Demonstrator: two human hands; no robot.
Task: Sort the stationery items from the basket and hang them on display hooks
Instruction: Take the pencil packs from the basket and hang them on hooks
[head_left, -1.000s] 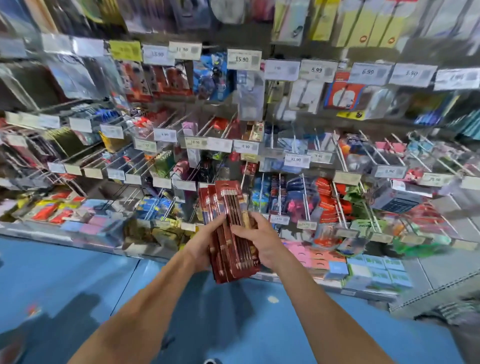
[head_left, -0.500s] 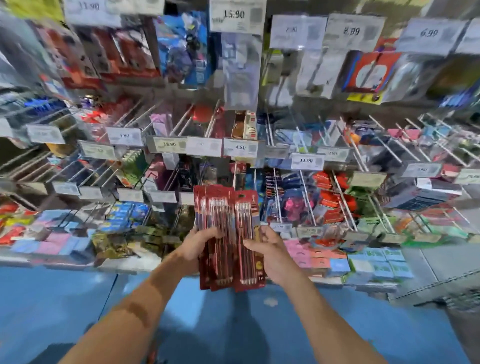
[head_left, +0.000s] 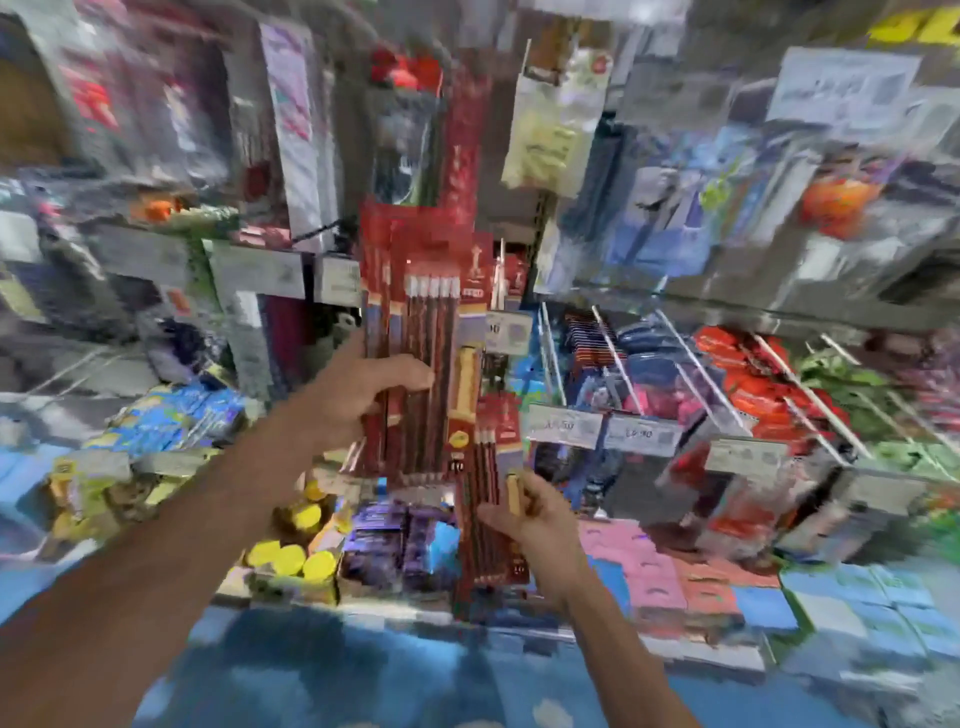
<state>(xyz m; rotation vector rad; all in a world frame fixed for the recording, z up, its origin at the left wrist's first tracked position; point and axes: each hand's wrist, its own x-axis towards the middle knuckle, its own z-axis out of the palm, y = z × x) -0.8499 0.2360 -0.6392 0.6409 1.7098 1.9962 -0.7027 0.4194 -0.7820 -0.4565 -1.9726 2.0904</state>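
Holding: left grip (head_left: 358, 395) clamped round a stack of red card pencil packs (head_left: 431, 322), upright, centre.
Pinching: right grip (head_left: 537, 519) closed on one red card pencil pack (head_left: 491, 447), lower, just right of the stack.
Hooks: white wire display hooks (head_left: 615, 353), far right.

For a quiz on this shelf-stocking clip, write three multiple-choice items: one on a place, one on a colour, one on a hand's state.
1. Where is the right hand's pencil pack compared with the left hand's stack?
A above it
B lower and to its right
C level with it, on its left

2. The packs' backing cards are:
A red
B green
C white

3. The left hand is:
A open and empty
B gripping the stack
C curled and empty

Key:
1 B, the stack is held higher, up by the hooks.
2 A, red card shows behind the pencils.
3 B, the thumb and fingers wrap round the stack.
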